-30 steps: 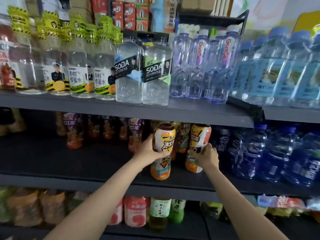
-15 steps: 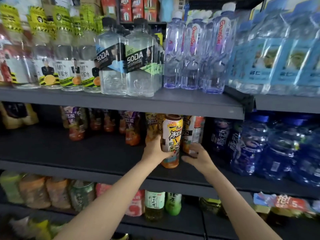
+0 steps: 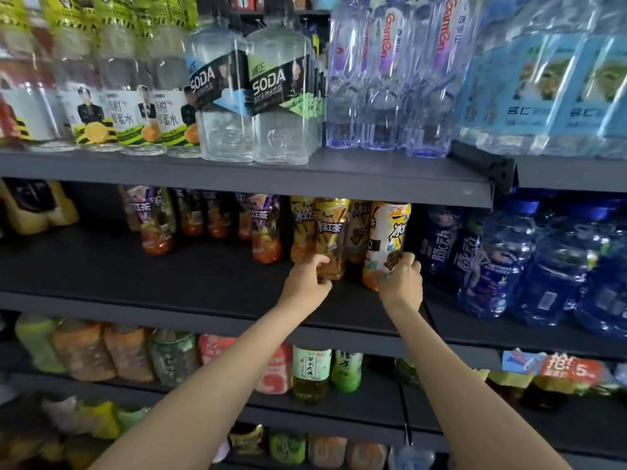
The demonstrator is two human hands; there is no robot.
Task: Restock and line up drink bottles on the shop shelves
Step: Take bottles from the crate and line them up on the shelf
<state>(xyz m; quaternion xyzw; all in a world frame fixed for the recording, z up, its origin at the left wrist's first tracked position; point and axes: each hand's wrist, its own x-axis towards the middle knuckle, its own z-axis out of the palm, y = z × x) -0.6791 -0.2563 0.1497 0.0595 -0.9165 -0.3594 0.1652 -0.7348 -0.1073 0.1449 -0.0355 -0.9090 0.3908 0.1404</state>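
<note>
Hands (image 3: 307, 283) (image 3: 402, 283) gripping tea bottles (image 3: 330, 239) (image 3: 386, 242), shelf edge (image 3: 135, 301) bare

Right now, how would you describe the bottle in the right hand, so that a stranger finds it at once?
Look at the second shelf from the top, just left of the dark blue bottles. The right hand grips the white-and-yellow tea bottle there. Its pale label sets it apart from the yellow tea bottles beside it.
</note>
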